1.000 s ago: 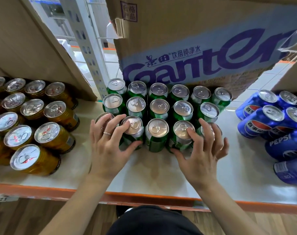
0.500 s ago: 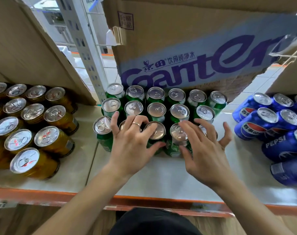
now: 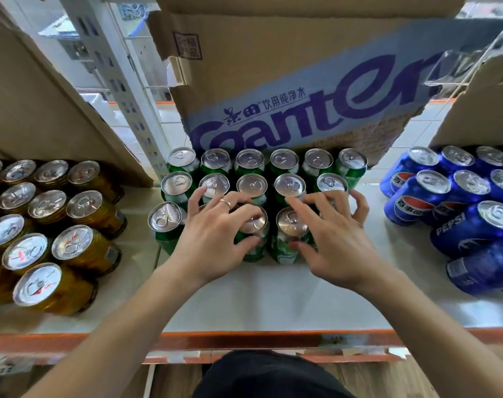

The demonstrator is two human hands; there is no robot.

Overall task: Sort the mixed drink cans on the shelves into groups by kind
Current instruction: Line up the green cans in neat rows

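Resting spread on the green cans (image 3: 251, 185) mid-shelf (image 3: 273, 294), the left hand (image 3: 215, 239) and right hand (image 3: 330, 239) are gripping nothing. Cans are likely proving rigid, smooth, heavy if full; sidewalls are offering the best hold.

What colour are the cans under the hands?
Green cans with silver tops, clearest in the head view.

Shiny metal green cans (image 3: 251, 186); matt, creased cardboard box (image 3: 287, 53); smooth pale shelf (image 3: 273, 297).
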